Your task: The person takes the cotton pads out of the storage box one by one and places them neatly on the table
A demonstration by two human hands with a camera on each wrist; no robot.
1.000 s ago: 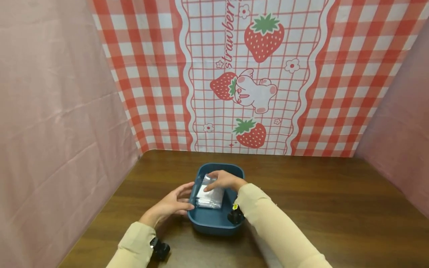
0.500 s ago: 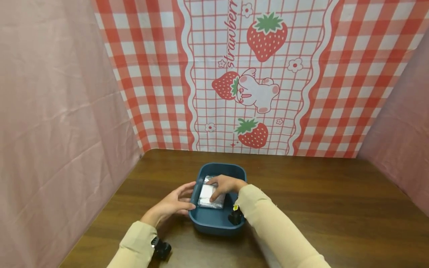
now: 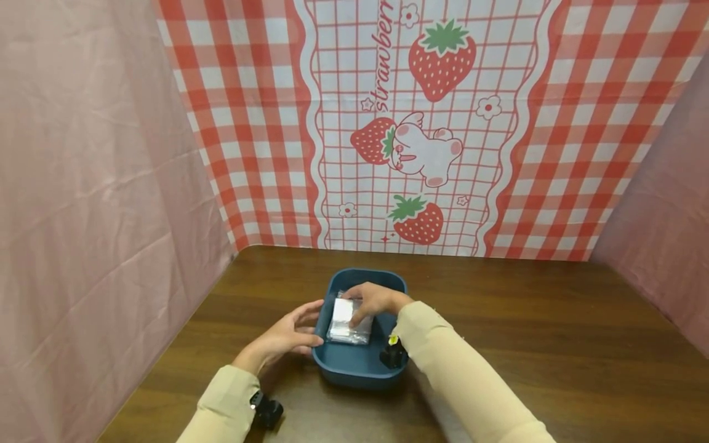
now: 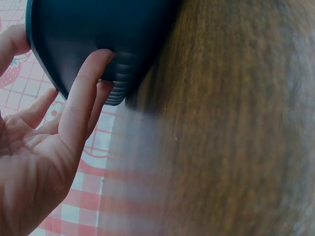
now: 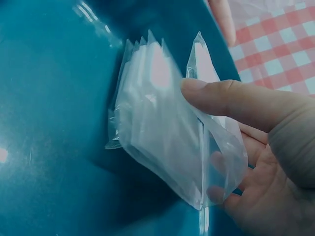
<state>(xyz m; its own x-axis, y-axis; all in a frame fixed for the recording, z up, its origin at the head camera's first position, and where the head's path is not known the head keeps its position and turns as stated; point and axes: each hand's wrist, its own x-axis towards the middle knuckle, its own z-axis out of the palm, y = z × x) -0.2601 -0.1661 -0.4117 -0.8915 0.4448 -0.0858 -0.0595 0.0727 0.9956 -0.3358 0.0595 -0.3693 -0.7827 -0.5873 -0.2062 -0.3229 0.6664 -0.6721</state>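
Note:
A blue plastic basin (image 3: 351,360) stands on the table, with a stack of clear plastic packets (image 5: 142,98) holding something white along its left side. My right hand (image 3: 376,299) reaches into the basin from the right. Its thumb and fingers pinch one clear plastic packet (image 5: 231,142) at the stack's edge, the thumb in front and several fingers behind the film. Outside the basin, my left hand (image 3: 285,334) rests against the left wall with fairly straight fingers; in the left wrist view the fingertips (image 4: 101,56) touch the dark outer wall. What the packets contain cannot be made out.
The brown wooden table (image 3: 526,326) extends on both sides of the basin. A red-checked strawberry cloth (image 3: 260,154) hangs behind it, and pink curtains (image 3: 100,215) flank the table. Small black cameras (image 3: 268,413) are strapped to both wrists.
Within the basin, my right hand's thumb and fingers have shifted slightly over the packets, first downward and spread, then a little up again. My left hand has kept its place at the wall.

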